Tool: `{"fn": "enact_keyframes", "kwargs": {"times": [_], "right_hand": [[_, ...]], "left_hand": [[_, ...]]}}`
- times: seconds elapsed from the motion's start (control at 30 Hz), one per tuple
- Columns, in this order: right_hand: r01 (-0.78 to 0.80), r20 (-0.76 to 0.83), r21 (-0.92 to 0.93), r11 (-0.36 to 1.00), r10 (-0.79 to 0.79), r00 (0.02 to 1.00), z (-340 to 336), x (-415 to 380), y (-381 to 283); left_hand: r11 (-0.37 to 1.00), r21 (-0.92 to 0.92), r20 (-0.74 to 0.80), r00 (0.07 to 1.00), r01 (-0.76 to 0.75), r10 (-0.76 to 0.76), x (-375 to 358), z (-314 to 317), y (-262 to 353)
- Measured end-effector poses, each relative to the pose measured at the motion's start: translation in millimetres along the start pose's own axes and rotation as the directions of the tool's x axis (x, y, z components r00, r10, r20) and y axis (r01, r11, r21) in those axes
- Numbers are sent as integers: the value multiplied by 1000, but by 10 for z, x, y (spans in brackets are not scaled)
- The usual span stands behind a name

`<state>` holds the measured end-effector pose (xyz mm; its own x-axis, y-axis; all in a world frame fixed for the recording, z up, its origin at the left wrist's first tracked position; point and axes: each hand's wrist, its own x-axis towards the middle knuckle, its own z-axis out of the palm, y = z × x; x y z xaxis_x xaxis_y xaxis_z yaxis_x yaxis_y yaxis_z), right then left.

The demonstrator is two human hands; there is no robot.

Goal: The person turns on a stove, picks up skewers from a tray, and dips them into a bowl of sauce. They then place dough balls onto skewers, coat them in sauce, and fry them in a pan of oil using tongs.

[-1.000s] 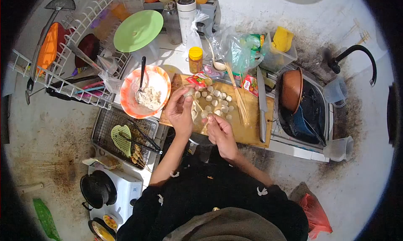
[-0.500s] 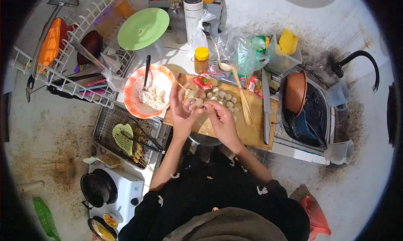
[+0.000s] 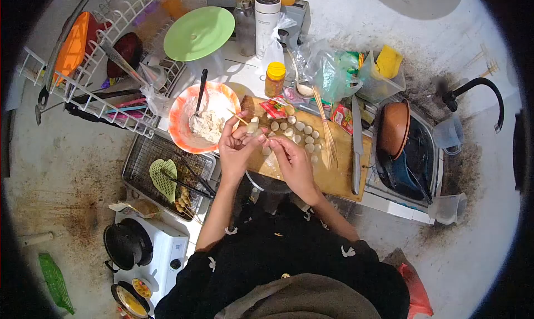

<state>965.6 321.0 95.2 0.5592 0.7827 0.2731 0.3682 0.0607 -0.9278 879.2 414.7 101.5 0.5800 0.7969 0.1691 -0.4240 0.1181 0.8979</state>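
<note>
My left hand (image 3: 236,152) holds a wooden skewer with pale balls (image 3: 253,125) threaded on it, over the left part of the wooden cutting board (image 3: 267,166). Touching the same skewer from the right, my right hand (image 3: 295,163) has its thumb and index finger pinched together. Several round pale balls (image 3: 309,139) lie on the board behind my hands. To their right rests a bundle of bare skewers (image 3: 327,133). An orange-rimmed bowl (image 3: 177,124) with white batter and a spoon stands left of my left hand.
A knife (image 3: 356,152) lies along the board's right side. Beyond it are a sink (image 3: 428,133) and black faucet (image 3: 484,74). A wire-lined tray (image 3: 139,163) and a stove (image 3: 167,249) are at the left. Behind the board stands a yellow-lidded jar (image 3: 275,80).
My left hand has moved slightly down and left, and its fingers have closed in around the skewered balls. The whole view has shifted a little.
</note>
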Motion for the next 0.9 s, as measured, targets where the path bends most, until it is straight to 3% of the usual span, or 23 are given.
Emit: {"fn": "enact_keyframes", "kwargs": {"times": [0.3,0.37,0.5,0.6,0.9], "right_hand": [[57,-22,-48,997,-58,998,43,3,-25],[-69,61,-99,993,76,995,16,-5,-76],[-29,32,-56,998,31,999,27,-13,-100],[-69,67,-130,989,78,995,2,-25,-124],[27,39,-127,991,-22,999,8,-46,-141]], "left_hand": [[998,61,-47,999,-13,16,-9,-68,45],[999,50,-50,999,-18,21,-10,-66,51],[999,51,-50,998,-20,22,-19,-69,86],[998,67,-51,998,-20,23,-27,-63,112],[998,55,-67,998,-5,8,-40,-99,141]]}}
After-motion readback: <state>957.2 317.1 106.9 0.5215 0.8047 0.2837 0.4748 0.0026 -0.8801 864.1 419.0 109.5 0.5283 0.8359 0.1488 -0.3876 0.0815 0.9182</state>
